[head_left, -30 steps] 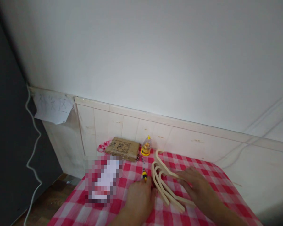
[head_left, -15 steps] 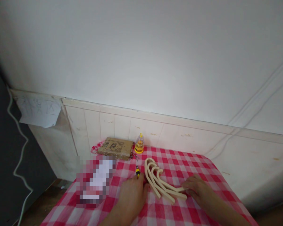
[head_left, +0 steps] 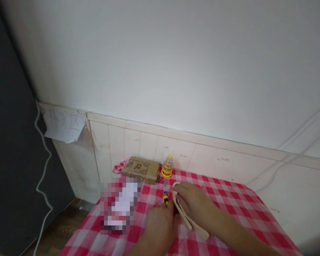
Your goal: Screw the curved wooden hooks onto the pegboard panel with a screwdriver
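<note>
Pale wooden strips with curved, hook-like ends (head_left: 185, 217) lie bunched on the table in front of me. My right hand (head_left: 190, 199) reaches over their curved ends, fingers closed around them and covering much of the bunch. Just to the left, my left hand (head_left: 160, 224) rests with its fingers curled; its thumb side is by the strips. What those fingers hold, if anything, is hidden. A yellow-and-black screwdriver (head_left: 165, 200) shows past the left fingertips, metal tip pointing away; its near end is covered by that hand.
A taped cardboard package (head_left: 141, 170) and a clear, yellow-based bit case (head_left: 167, 167) stand at the table's back edge, small metal pieces (head_left: 161, 180) beside them. A blurred-out object (head_left: 120, 208) lies on the left of the checked tablecloth (head_left: 229, 206). A wall rises behind.
My right hand has moved left from the strips' right-hand ends to their curved ends. The strips, fanned out before, are now closer together. The view has shifted slightly left.
</note>
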A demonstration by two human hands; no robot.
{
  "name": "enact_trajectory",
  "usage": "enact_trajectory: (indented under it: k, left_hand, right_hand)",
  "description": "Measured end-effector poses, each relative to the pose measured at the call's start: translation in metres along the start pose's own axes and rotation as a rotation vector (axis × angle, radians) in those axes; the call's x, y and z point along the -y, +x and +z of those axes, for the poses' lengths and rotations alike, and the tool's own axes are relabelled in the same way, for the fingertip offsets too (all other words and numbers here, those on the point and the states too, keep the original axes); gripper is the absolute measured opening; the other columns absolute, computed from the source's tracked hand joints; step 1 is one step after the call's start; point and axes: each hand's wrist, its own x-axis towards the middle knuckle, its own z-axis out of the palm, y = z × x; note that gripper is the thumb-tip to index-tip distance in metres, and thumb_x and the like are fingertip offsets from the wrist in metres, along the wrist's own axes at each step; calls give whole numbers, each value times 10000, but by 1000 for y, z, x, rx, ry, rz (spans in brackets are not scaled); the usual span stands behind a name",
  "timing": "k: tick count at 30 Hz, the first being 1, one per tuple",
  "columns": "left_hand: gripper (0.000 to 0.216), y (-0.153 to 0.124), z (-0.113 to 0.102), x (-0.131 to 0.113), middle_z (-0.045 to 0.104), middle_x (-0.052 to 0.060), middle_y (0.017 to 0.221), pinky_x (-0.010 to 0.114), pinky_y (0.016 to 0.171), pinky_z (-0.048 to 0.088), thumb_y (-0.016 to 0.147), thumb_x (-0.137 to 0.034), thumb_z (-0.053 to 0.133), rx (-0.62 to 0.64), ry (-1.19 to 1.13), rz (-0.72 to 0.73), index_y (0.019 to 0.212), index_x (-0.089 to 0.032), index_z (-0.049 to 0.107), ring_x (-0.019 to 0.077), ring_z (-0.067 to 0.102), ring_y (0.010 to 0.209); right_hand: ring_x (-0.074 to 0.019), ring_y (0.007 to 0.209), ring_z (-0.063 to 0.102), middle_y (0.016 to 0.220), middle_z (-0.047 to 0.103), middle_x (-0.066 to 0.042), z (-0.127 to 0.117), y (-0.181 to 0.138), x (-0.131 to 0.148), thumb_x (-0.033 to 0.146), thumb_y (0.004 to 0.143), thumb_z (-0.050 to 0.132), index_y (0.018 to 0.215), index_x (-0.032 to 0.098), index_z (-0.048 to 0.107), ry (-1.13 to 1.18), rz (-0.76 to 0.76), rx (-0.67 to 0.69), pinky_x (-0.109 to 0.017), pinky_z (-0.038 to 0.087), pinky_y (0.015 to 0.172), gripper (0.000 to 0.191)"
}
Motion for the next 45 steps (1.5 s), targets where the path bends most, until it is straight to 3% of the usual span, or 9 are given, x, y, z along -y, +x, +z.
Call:
enact_trajectory:
  k: [4,9,17,25,29,32,36,41,45]
  left_hand:
    - [310,1,3,0,769,144,1082,401,797,549,964,-292,454,23,1,-9,1105,-179,707,308,741,945]
    - [385,2,0,0,751,160,1125,423,814,557,912,-282,526,57,-40,-30,1269,-162,610,330,732,976]
    - [405,2,-3,-2,744,169,1148,460,851,554,927,-267,479,84,-87,-33,1299,-164,599,345,724,1014]
    - [372,3,1,1,756,159,1100,434,811,557,914,-286,508,44,-68,-28,1245,-164,624,336,732,968]
    - [336,2,2,2,762,145,1088,421,801,554,927,-274,491,14,-54,-9,1212,-177,638,321,737,950]
    - [336,0,1,1,769,145,1059,411,812,549,952,-312,473,4,-27,-15,1207,-175,643,308,738,944]
    - [344,-5,-2,-2,771,131,1068,375,812,541,977,-329,435,-10,35,-6,1218,-191,638,282,740,947]
    - [307,-11,-13,-6,761,93,1167,318,863,516,970,-329,484,79,94,65,1207,-231,651,253,717,1076]
    - [347,-15,-22,-8,773,92,1123,301,846,509,978,-369,471,59,87,-2,1256,-215,610,241,725,1047]
  right_hand:
    - [-223,1000,675,1100,714,-108,30,67,31,100,957,537,1071,148,678,-207,-69,-3,-320,542,868,187]
    - [-294,1097,632,1163,694,-154,53,119,30,197,902,673,1070,111,672,-304,-120,0,-387,517,924,189]
    - [-299,950,667,1016,733,-194,59,134,47,18,924,492,1108,30,665,-474,-243,7,-405,518,825,253]
    - [-289,889,668,976,725,-187,38,142,57,-13,940,458,1084,29,639,-552,-216,-87,-373,527,736,235]
    - [-303,951,673,1000,726,-189,19,96,46,54,962,483,1123,67,640,-572,-181,-155,-391,559,766,225]
    - [-310,999,694,1120,730,-217,4,30,29,141,972,525,1233,60,620,-605,-229,-303,-395,590,765,289]
    - [-302,948,739,1050,768,-214,-11,-68,12,204,1026,430,1274,60,617,-640,-265,-502,-419,613,771,342]
    - [-272,915,772,1050,800,-145,-5,-168,7,127,990,429,1303,149,618,-654,-194,-483,-397,637,747,366]
    - [-264,919,779,1074,804,-122,16,-225,14,65,948,395,1247,161,663,-693,-188,-423,-359,628,706,414]
